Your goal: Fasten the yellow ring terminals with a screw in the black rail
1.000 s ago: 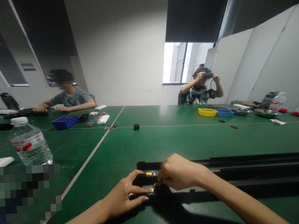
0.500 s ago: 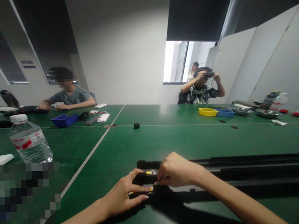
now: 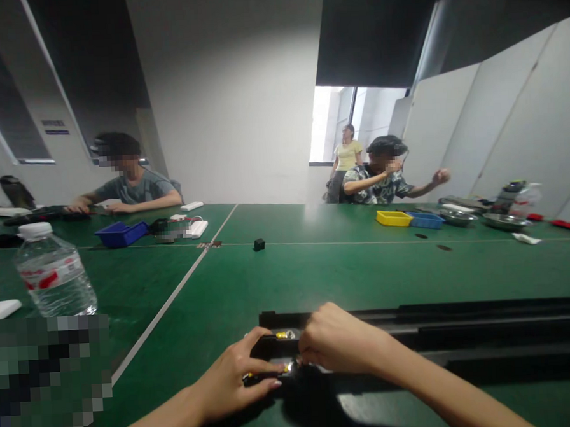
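Observation:
Two long black rails lie side by side across the green table, running off to the right. At their left end, my left hand grips the nearer rail, with the thumb on the near side and the fingers spread over it. One fingertip rests beside a small yellow and silver fitting. A similar yellow fitting sits in the farther rail. Just right of the nearer fitting, my right hand is closed in a pinch low over the rail. Whatever its fingertips hold is hidden.
A water bottle stands at the left. Farther off are a small black block, a blue bin, a yellow bin and metal bowls. Two people sit across the green table; another person stands behind.
My right hand has shifted slightly at the fitting, its fingers curled more; my left hand keeps its place. The seated person at right lowered one hand and stretched out the other.

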Motion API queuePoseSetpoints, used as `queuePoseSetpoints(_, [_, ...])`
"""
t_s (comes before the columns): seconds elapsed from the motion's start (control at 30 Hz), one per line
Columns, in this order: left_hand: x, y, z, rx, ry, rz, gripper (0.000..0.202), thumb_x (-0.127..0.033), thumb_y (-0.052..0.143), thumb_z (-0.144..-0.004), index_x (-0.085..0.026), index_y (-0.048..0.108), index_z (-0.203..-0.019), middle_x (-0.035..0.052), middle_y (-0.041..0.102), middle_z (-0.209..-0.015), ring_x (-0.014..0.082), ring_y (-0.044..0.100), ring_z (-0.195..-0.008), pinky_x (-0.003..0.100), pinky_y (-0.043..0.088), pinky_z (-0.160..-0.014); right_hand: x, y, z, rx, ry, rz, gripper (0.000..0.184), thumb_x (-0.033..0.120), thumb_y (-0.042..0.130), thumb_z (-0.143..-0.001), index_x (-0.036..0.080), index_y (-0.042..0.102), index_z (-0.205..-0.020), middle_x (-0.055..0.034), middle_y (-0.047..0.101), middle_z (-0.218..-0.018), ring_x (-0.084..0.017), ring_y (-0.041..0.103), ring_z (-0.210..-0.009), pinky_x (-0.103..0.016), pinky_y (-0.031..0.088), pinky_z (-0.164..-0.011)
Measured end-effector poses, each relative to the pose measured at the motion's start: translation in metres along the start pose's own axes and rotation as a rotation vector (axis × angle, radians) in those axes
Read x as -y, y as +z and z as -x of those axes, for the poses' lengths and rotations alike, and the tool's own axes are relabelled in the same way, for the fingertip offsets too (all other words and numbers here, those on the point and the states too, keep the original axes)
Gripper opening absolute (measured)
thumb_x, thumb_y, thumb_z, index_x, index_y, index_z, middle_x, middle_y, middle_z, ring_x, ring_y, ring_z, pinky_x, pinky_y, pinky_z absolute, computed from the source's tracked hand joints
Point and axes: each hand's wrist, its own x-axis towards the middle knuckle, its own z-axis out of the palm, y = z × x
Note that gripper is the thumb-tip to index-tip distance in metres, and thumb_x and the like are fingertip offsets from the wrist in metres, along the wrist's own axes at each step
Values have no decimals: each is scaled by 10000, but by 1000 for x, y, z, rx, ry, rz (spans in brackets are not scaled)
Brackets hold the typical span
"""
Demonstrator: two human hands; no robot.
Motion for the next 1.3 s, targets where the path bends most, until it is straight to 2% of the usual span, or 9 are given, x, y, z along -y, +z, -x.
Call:
queuePoseSetpoints(0.3, [3, 2, -1, -7, 18, -4, 279, -247, 637, -899, -316, 716, -1157, 63, 505, -1311, 254, 552, -1154, 356, 451, -1005, 13, 0, 6, -9, 36, 57, 154, 220, 653, -855, 143, 724, -743, -85, 729, -684, -221, 691, -626, -299, 173, -466])
queuePoseSetpoints(0.57, [-2, 0, -2, 25, -27, -12, 284, -222, 656, -883, -309, 725, -1145, 77, 502, -1326, 271, 550, -1175, 376, 443, -1013, 14, 1, 4, -8, 44, 45, 166, 204, 640, -861, 140, 719, -730, -95, 732, -709, -234, 694, -639, -283, 261, -478])
queuePoseSetpoints(0.8, [-1, 0, -3, 20, -10, -12, 298, -206, 657, -880, -309, 721, -1152, 71, 513, -1314, 257, 550, -1174, 355, 440, -1017, 22, 0, 5, 64, 81, 51, 168, 130, 594, -851, 143, 731, -756, -120, 731, -699, -239, 697, -632, -257, 357, -506])
queuePoseSetpoints(1.07, [-2, -1, -3, 8, -8, -9, 280, -217, 667, -873, -305, 732, -1130, 71, 517, -1315, 256, 552, -1172, 352, 444, -1014, 27, -1, 6, 122, 78, 41, 144, 106, 589, -755, 118, 732, -749, -132, 733, -718, -255, 694, -603, -280, 298, -455])
queuePoseSetpoints(1.3, [1, 1, -3, -5, 20, -1, 291, -216, 647, -879, -303, 723, -1146, 74, 518, -1324, 262, 552, -1170, 363, 453, -1004, 33, 1, 7, 144, 24, 58, 122, 137, 610, -770, 131, 730, -747, -109, 732, -734, -247, 690, -642, -299, 249, -432])
